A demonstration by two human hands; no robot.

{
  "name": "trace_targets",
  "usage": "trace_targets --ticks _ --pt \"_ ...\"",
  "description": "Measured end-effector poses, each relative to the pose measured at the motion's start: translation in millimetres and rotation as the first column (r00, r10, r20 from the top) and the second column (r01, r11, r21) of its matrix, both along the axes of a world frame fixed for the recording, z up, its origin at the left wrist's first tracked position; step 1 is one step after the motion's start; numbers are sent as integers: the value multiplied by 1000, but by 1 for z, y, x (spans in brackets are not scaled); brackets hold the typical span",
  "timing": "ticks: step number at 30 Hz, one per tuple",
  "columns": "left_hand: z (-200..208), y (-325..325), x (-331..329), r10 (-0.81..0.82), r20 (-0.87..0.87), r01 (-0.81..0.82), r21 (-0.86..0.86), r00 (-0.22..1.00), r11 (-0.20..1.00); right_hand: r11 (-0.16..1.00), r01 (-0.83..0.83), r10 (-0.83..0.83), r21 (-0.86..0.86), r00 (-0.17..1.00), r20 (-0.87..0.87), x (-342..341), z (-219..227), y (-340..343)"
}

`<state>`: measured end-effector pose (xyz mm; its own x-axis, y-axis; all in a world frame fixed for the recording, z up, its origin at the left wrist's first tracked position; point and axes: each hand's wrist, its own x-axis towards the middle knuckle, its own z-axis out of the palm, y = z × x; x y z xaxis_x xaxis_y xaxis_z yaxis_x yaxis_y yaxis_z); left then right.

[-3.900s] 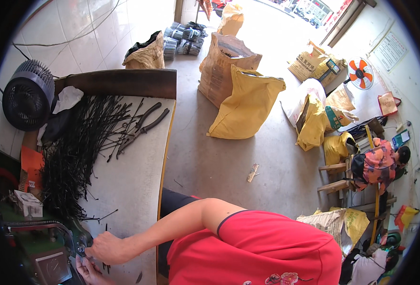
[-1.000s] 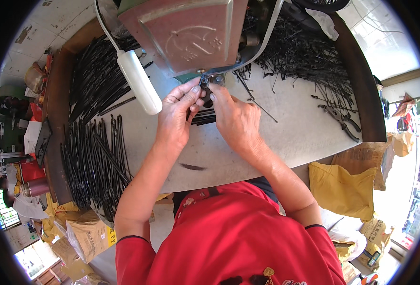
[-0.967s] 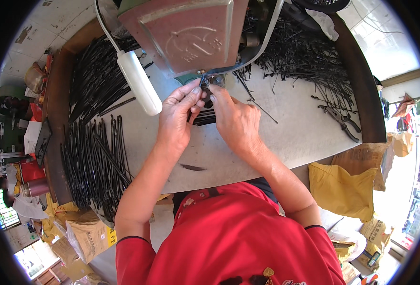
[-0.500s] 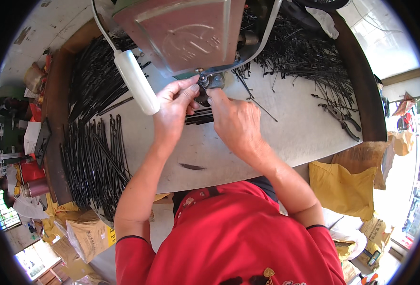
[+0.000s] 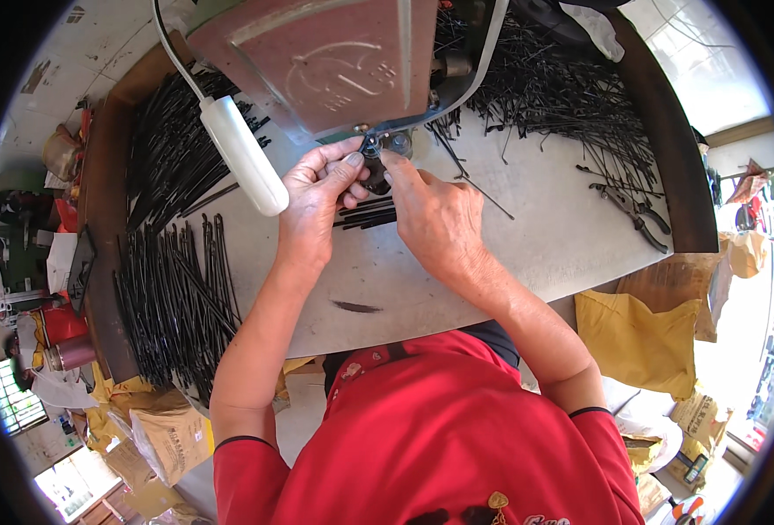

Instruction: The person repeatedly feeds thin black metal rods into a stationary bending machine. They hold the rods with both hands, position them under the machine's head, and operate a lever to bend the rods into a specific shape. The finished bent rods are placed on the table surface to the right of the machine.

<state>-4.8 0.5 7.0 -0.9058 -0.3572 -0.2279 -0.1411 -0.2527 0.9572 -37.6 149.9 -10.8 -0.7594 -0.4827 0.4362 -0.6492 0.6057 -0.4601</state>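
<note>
pale tiled wall (image 5: 54,52) fills the upper left, marked with a few dark smudges; at the upper right another stretch of white tiled wall (image 5: 711,70) catches strong light, with a thin cable looping across it. the workbench (image 5: 510,254) has a grey, scuffed top with a curved look to its near edge, and dark brown upright side boards (image 5: 687,153) stand along its left and right ends. grey floor (image 5: 310,404) shows below. at the far left is a barred window (image 5: 15,401); beneath it, a second bright opening (image 5: 76,479). glaring daylight washes the right side.
</note>
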Motion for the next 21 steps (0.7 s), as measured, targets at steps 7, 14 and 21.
trace_targets --ticks 7,14,21 --pt "4 2 0 7 -1 -7 -11 1000 1000 999 26 -26 24 1000 16 -1 3 0" --pt "-3 2 1 20 28 -25 182 999 983 999 30 -34 36 992 122 -1 7 -3" --pt "18 10 5 -23 -11 9 -688 1000 725 997 -7 -10 81 979 203 -9 21 1"
